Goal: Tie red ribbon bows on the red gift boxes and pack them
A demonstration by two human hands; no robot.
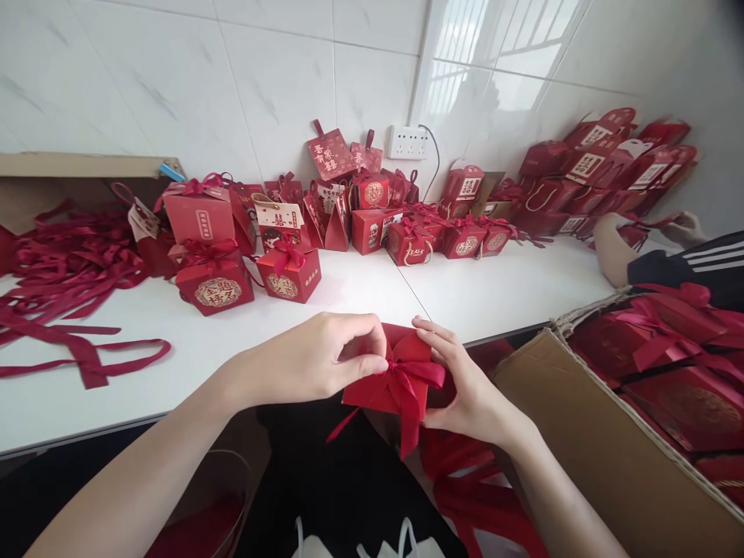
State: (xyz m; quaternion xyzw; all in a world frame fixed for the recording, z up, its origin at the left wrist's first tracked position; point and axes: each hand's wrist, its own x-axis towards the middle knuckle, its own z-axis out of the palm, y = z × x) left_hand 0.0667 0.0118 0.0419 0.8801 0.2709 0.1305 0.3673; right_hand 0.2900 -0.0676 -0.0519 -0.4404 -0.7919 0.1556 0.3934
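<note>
A small red gift box (367, 394) is held over my lap at the table's front edge, its folded top facing up. A red ribbon (411, 399) is tied across that top, with one loop to the right and tails hanging down. My left hand (334, 356) pinches the ribbon beside the knot between thumb and forefinger. My right hand (465, 384) grips the box along its right side, thumb low and fingers at the far corner. The box's underside is hidden.
Finished red boxes (214, 283) with bows line the white table (349, 287). Loose ribbons (75, 256) lie at left. A cardboard carton (570, 418) of red boxes stands at right. Beyond it, another person's hand (684, 229) is beside a stack of boxes (596, 167).
</note>
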